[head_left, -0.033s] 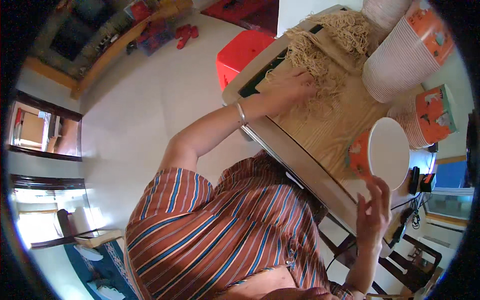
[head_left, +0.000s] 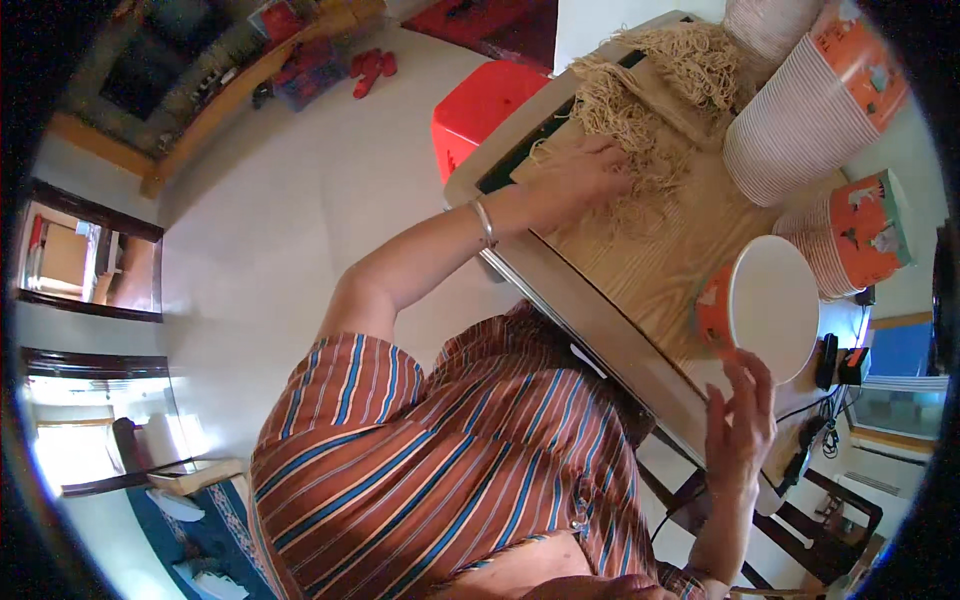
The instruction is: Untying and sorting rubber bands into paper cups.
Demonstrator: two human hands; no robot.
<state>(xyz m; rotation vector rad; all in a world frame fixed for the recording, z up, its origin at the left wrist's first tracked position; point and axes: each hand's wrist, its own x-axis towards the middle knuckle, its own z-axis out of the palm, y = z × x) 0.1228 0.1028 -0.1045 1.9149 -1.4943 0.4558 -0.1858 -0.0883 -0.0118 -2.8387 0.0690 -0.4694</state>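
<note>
Noodle-like strands [head_left: 613,105] lie loose on the surface [head_left: 640,265] at the left hand [head_left: 580,180], its grip impossible to tell, and none show in the bowl [head_left: 775,310] beside the open right hand [head_left: 742,425], so work looks unfinished.

You're wearing a rust-brown shirt [head_left: 470,470], bottom center of frame. Stripes: wider blue bands with pale edging, thin light lines between. Your left sleeve [head_left: 350,392], lower left of center, is loose, same fabric, ends above the elbow. Your right sleeve [head_left: 685,577] shows only as a striped scrap at the bottom edge. Neckline is open, bottom center; small shiny button-like spot [head_left: 578,524] beside it, too small to identify. Narrow silver-colored bangle [head_left: 485,222] on your left wrist, upper middle. Both your hands are bare.
</note>
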